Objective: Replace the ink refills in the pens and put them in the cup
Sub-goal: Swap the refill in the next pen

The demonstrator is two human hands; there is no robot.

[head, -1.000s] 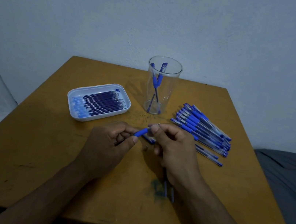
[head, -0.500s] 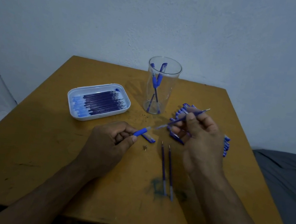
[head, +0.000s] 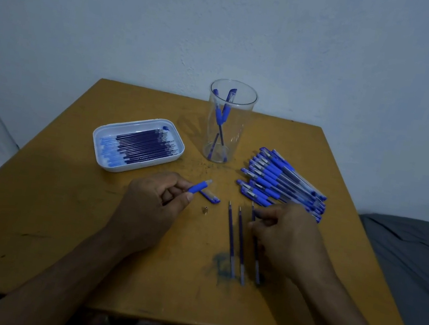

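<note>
My left hand grips an uncapped pen barrel by its blue grip, open front end pointing up and right. My right hand pinches a used refill that lies against the table beside two other used refills. A blue pen cap and a small brass tip lie between my hands. The clear cup at the back holds two pens. A white tray of several new refills sits at the left.
A pile of several blue pens lies right of the cup, just beyond my right hand. The wooden table has an ink smear near the refills' lower ends. Grey cloth lies off the right edge.
My right hand pulled the old refill out of the barrel, swung it up to the right, then brought it down beside the two refills on the table. My left hand stayed put.
</note>
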